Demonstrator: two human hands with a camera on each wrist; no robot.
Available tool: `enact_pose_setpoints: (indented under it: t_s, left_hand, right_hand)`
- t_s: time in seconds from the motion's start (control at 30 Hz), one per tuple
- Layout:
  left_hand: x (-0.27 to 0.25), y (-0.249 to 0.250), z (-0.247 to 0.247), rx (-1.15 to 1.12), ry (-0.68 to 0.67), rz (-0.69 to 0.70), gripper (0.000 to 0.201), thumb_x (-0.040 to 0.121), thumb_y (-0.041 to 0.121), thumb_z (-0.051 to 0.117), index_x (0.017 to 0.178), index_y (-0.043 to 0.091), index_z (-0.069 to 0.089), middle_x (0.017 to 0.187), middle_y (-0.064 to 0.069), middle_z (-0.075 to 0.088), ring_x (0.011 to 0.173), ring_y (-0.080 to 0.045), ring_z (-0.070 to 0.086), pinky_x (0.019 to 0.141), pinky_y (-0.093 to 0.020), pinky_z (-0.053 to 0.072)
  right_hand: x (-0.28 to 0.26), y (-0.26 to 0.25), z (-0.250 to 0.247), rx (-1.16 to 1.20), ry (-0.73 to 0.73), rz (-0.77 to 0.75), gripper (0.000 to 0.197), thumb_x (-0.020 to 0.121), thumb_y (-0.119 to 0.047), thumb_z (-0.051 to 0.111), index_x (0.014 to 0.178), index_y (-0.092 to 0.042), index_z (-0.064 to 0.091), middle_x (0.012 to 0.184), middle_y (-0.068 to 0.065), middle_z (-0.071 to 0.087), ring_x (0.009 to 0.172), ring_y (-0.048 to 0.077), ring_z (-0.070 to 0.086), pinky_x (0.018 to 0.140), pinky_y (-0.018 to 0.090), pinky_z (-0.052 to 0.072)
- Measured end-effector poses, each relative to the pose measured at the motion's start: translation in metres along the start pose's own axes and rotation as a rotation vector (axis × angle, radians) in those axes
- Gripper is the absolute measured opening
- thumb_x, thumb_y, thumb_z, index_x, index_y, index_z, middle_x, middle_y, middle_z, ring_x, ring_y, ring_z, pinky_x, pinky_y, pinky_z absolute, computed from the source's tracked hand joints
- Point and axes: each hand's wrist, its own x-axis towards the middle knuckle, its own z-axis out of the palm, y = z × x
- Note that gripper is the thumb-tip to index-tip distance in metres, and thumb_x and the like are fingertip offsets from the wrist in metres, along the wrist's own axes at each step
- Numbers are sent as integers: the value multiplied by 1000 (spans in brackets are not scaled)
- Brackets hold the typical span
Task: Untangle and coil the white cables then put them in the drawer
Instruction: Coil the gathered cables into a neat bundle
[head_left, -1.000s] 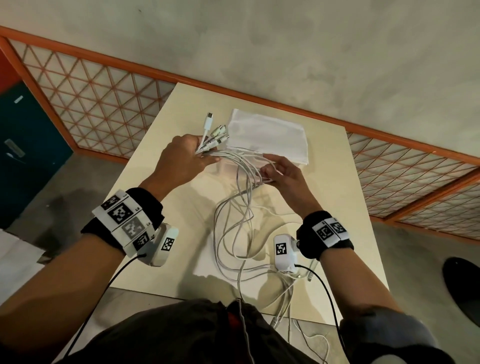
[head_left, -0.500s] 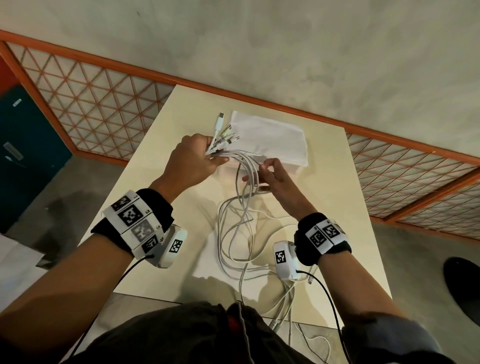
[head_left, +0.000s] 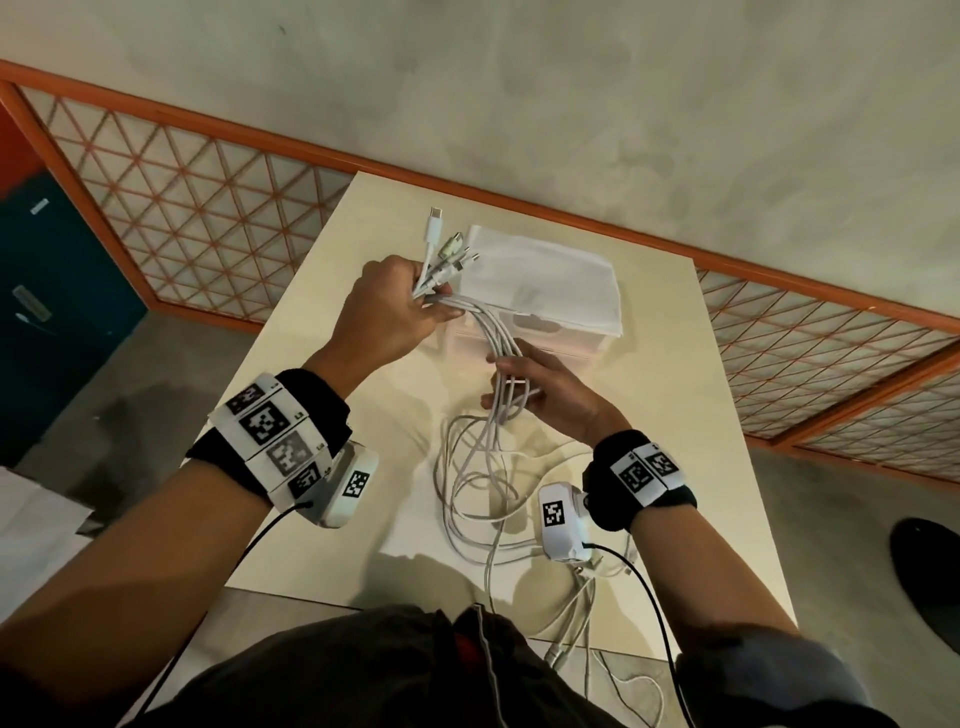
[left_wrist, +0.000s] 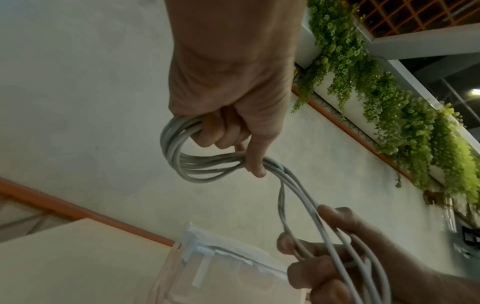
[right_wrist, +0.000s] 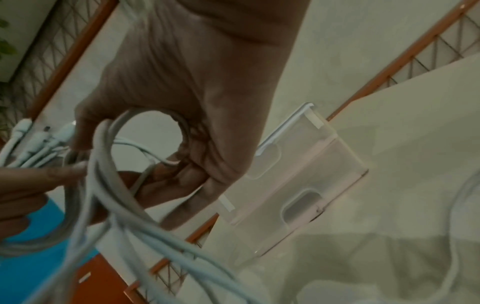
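Observation:
My left hand (head_left: 395, 312) grips a bundle of white cables (head_left: 496, 338) near their plug ends (head_left: 441, 244), which fan out above the fist. In the left wrist view the cables (left_wrist: 187, 160) form a loop round my left fingers (left_wrist: 223, 133). My right hand (head_left: 540, 389) holds the same strands lower down, its fingers (right_wrist: 182, 170) curled round them. Below it the cables (head_left: 467, 493) lie in loose loops on the beige table (head_left: 701, 415) and trail off its near edge. The translucent drawer box (head_left: 545, 291) stands just behind my hands, its front (right_wrist: 298, 185) shut.
The table is small, with floor on both sides. An orange-framed lattice railing (head_left: 182, 208) runs behind it. A blue cabinet (head_left: 47, 291) stands at the far left. Cable ends (head_left: 571, 639) dangle over the near edge by my lap.
Both hands have risen a little and moved toward the drawer box. My right hand has slid along the strands and drawn them into a tighter bundle below the left fist.

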Motion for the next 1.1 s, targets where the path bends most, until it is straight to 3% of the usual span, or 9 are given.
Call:
enact_pose_setpoints:
  t_s: [0.17, 0.27, 0.4, 0.53, 0.6, 0.7, 0.8, 0.87, 1.1]
  left_hand:
    - [0, -4, -3, -12, 36, -32, 25, 74, 40, 77, 82, 16, 73, 73, -5, 68, 79, -27, 66, 71, -32, 51]
    - [2, -2, -5, -40, 59, -30, 26, 73, 41, 77, 81, 17, 73, 75, -6, 70, 78, -27, 66, 69, -29, 49]
    - [4, 5, -6, -77, 98, -16, 22, 73, 36, 78, 82, 16, 73, 77, -9, 72, 77, -27, 67, 67, -26, 47]
    - [1, 7, 0, -74, 118, -19, 25, 74, 35, 78, 87, 13, 74, 84, -11, 74, 81, -29, 68, 75, -37, 55]
    - [1, 6, 1, -79, 131, -31, 28, 74, 36, 78, 87, 13, 74, 83, -11, 73, 82, -29, 68, 74, -37, 55]
    - [2, 7, 0, -81, 125, -39, 26, 74, 37, 78, 86, 14, 74, 83, -9, 73, 81, -27, 68, 71, -31, 52]
    - [-2, 11, 3, -48, 35, 25, 23, 74, 35, 78, 84, 15, 73, 81, -7, 73, 80, -25, 68, 71, -30, 51]
    - [-7, 15, 6, -40, -8, 60, 24, 75, 37, 77, 86, 15, 73, 82, -7, 73, 81, -25, 68, 73, -33, 52]
    - [4, 12, 5, -17, 62, -1, 26, 73, 39, 78, 83, 16, 73, 82, -9, 73, 82, -27, 68, 70, -28, 49]
  right_hand:
    - [-1, -8, -3, 10, 2, -81, 72, 60, -62, 76, 107, -12, 53, 77, 7, 69, 56, 13, 59, 54, 21, 48]
    - [1, -9, -1, 62, -28, -102, 78, 58, -63, 77, 117, -18, 52, 84, 5, 73, 57, 11, 57, 53, 18, 45]
    - [7, -5, 5, 174, 132, -60, 81, 39, -73, 79, 95, -17, 62, 68, -4, 66, 58, 8, 61, 59, 18, 43]
    - [7, -9, 10, 216, 225, -2, 49, 78, -58, 58, 93, -13, 65, 61, -7, 62, 58, 11, 62, 70, 23, 45]
    - [3, -10, 9, 158, 203, 2, 41, 95, -44, 44, 90, -10, 66, 58, -4, 59, 53, 11, 57, 63, 22, 48]
    - [-7, -12, 8, -117, 203, -68, 39, 99, -37, 43, 77, -11, 63, 58, 6, 52, 51, 15, 50, 55, 23, 43]
    - [-9, -20, 7, -403, 441, -154, 52, 90, -50, 55, 53, -17, 41, 48, 8, 42, 39, 15, 44, 47, 20, 38]
    - [-8, -22, 3, -458, 532, -209, 56, 87, -54, 56, 55, -15, 33, 46, 8, 34, 36, 16, 36, 42, 19, 32]
    - [-20, -21, -9, -305, 115, -254, 47, 92, -46, 45, 97, 1, 44, 65, 3, 49, 52, 17, 41, 48, 22, 42]
